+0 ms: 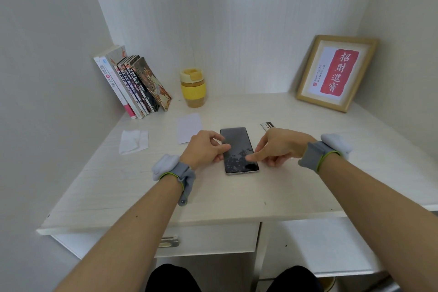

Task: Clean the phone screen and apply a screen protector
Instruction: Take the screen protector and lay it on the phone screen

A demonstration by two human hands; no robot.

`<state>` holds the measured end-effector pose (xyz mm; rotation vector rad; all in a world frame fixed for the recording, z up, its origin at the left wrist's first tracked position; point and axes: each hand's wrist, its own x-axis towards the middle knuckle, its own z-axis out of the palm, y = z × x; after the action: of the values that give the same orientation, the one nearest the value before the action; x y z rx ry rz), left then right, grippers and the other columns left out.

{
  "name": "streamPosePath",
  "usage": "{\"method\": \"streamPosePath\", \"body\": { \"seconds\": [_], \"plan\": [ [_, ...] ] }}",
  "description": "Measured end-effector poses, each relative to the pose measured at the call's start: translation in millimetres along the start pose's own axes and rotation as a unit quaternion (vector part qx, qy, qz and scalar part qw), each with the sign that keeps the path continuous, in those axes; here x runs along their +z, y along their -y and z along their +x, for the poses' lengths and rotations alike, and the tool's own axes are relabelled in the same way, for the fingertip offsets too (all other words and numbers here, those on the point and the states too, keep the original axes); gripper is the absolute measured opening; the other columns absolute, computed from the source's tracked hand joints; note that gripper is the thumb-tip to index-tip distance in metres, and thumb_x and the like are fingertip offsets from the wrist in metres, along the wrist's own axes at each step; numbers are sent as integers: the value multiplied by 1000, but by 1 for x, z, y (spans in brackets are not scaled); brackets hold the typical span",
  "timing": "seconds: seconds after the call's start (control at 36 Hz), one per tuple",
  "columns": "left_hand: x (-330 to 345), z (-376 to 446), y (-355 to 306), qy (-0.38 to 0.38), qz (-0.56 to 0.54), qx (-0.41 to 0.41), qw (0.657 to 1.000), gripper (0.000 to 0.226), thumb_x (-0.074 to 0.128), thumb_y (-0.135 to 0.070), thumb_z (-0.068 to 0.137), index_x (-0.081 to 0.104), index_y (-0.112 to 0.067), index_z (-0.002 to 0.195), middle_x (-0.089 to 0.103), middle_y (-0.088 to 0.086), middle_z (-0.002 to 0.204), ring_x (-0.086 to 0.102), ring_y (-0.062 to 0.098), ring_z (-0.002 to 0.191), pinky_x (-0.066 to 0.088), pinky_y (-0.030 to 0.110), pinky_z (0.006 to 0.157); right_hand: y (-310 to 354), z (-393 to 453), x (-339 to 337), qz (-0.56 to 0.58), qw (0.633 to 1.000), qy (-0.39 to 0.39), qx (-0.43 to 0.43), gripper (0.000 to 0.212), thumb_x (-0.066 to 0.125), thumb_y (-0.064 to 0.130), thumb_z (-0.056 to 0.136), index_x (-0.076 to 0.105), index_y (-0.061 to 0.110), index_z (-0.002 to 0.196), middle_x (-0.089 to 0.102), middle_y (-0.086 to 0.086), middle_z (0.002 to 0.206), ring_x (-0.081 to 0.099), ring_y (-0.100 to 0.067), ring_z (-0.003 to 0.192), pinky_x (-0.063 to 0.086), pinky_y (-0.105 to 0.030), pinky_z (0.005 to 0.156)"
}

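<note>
A dark-screened phone [238,149] with a silver frame lies flat on the white desk [237,192], its charging port toward me. My left hand [205,150] grips the phone's left edge, with the thumb laid over the glass. My right hand [277,147] comes in from the right, its forefinger tip pressing on the lower part of the screen and the other fingers curled. I cannot tell whether a clear protector lies on the glass. A white rectangular sheet [189,127] lies behind my left hand. A crumpled white wipe with its wrapper [134,141] is farther left.
A small strip of stickers [267,125] lies behind my right hand. At the back stand a row of books [136,85], a yellow lidded cup [192,87] and a framed red calligraphy print [336,73]. Walls close in on both sides. A drawer [206,239] sits under the desk front.
</note>
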<state>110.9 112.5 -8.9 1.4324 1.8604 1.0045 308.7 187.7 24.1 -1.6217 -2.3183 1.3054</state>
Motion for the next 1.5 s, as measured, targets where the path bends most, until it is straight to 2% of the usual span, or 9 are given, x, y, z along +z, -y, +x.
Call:
{"method": "streamPosePath", "body": {
  "seconds": [0.11,0.22,0.58,0.69,0.81,0.92,1.11,1.31,1.5],
  "plan": [
    [-1,-1,0,10,-10,-8,1000,27,73,-20,84,65,-8,107,72,12,74,62,20,59,57,28,69,1,0,-3,-33,999,31,7,40,89,36,67,74,9,93,65,-1,59,59,-16,58,53,-25,58],
    [0,-1,0,11,-16,-9,1000,28,75,-15,82,65,-8,107,71,12,75,63,23,62,58,35,73,-4,4,-3,-58,998,38,0,40,91,38,62,73,15,90,72,-7,80,63,-17,63,54,-29,66],
    [-1,-1,-1,12,-9,-12,1000,29,76,-15,81,65,-9,107,71,8,75,63,19,57,58,27,67,-2,6,-5,-89,993,84,-5,59,94,34,57,65,14,104,74,-17,101,63,-22,69,56,-32,69],
    [-1,-1,-1,12,-7,-12,1000,29,76,-15,80,65,-9,107,72,9,76,63,20,58,58,29,70,-3,9,-5,-94,992,82,-5,67,94,40,45,65,16,101,74,-16,98,62,-23,69,57,-35,73],
    [-1,-1,-1,16,-7,-12,1000,30,76,-15,80,65,-8,107,73,12,77,64,22,60,59,32,73,-2,10,-7,-108,990,93,0,63,94,43,51,65,18,101,68,-10,79,58,-21,68,54,-31,68],
    [-2,-2,-2,18,-8,-17,1000,30,76,-16,80,65,-8,107,73,15,79,64,23,61,58,32,72,-2,11,-8,-100,991,89,-1,60,91,47,54,66,18,99,66,-10,78,56,-21,67,51,-30,65],
    [-2,-1,-4,17,11,-26,999,29,77,-18,80,65,-8,105,72,13,77,57,11,46,51,16,50,-5,13,-7,-76,994,76,1,45,89,43,63,67,17,93,66,-8,75,55,-21,62,47,-30,62],
    [-3,0,-4,22,11,-32,999,31,77,-20,79,65,-9,106,74,17,81,57,17,53,52,22,57,-5,14,-8,-77,994,80,2,43,90,39,64,67,17,92,66,-7,72,56,-19,58,46,-30,62],
    [-2,0,-5,20,7,-40,999,31,77,-18,80,65,-8,106,74,17,80,59,22,59,54,27,62,-10,18,-8,-50,995,87,5,44,89,43,59,69,17,90,68,-10,80,54,-25,71,44,-34,68]
  ]
}}
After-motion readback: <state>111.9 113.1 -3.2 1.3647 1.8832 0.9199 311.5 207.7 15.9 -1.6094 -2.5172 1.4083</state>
